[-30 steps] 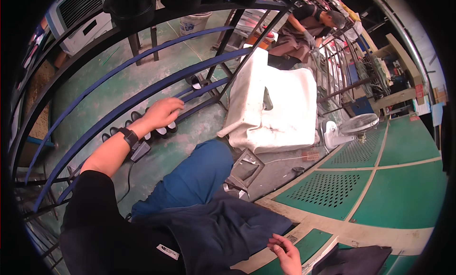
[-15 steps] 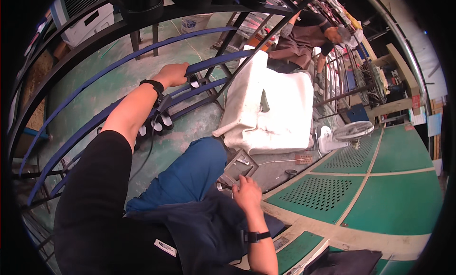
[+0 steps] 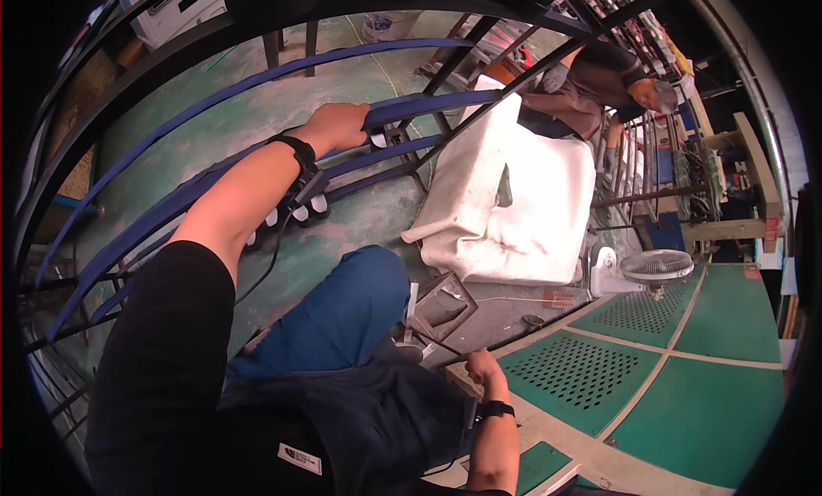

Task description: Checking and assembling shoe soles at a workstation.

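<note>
My left hand (image 3: 338,125) is closed over a blue padded bar (image 3: 419,107) of a black metal rack, its arm reaching up and across. Several dark shoes or sandals with pale insides (image 3: 300,213) sit on the lower bars beneath that forearm, partly hidden. My right hand (image 3: 486,370) is in a fist beside the green-topped machine. From it a thin dark rod (image 3: 438,340) points toward a small metal frame (image 3: 449,304) near my knee; what the rod belongs to cannot be made out.
A stained white cloth (image 3: 522,209) covers a bulky thing ahead. A white fan (image 3: 655,267) stands beside the green perforated panels (image 3: 582,368) on the right. Beyond the cloth, another person in an apron (image 3: 569,102) bends over. Black rack bars (image 3: 591,34) cross the top.
My right hand has moved right and down from the small metal frame, its fingers now closed, and a thin dark rod shows by it. My left hand stays on the bar; the view has shifted.
</note>
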`<state>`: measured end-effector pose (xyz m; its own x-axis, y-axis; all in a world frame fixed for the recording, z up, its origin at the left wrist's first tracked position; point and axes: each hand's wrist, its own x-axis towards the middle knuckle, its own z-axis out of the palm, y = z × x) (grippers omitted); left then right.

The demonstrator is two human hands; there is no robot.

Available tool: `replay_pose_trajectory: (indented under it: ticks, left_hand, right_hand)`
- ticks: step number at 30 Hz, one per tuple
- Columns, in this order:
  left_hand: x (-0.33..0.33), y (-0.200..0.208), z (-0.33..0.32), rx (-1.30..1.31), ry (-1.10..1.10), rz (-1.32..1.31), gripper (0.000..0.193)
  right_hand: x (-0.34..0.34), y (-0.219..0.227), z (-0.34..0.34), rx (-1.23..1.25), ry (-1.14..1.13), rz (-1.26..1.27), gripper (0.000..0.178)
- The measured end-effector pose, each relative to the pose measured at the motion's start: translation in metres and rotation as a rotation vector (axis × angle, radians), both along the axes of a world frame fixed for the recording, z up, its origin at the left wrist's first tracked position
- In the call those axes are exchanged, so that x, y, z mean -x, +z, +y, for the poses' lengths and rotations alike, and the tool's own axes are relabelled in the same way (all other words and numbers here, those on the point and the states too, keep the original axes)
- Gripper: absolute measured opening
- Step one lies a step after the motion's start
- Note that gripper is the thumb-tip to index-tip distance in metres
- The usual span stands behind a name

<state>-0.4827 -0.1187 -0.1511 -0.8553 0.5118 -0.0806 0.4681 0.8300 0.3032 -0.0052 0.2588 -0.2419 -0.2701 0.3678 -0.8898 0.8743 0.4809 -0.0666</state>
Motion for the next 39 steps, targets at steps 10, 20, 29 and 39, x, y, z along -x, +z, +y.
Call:
replay_pose_trajectory:
  ticks: [10,20,29,39]
  left_hand:
    - [0.003,-0.006,-0.025,0.058,0.019,-0.04,0.051]
    - [0.007,-0.013,-0.017,0.116,0.041,-0.048,0.049]
    - [0.006,-0.018,-0.019,0.126,0.051,-0.01,0.049]
    - [0.005,-0.006,-0.017,0.103,0.095,-0.103,0.044]
  right_hand:
    - [0.037,0.095,-0.036,0.269,-0.703,0.435,0.031]
    - [0.157,-0.035,-0.087,0.722,-1.083,0.508,0.02]
    - [0.28,-0.116,-0.086,0.635,-0.874,0.427,0.015]
    - [0.347,-0.173,-0.071,0.614,-0.672,0.768,0.036]
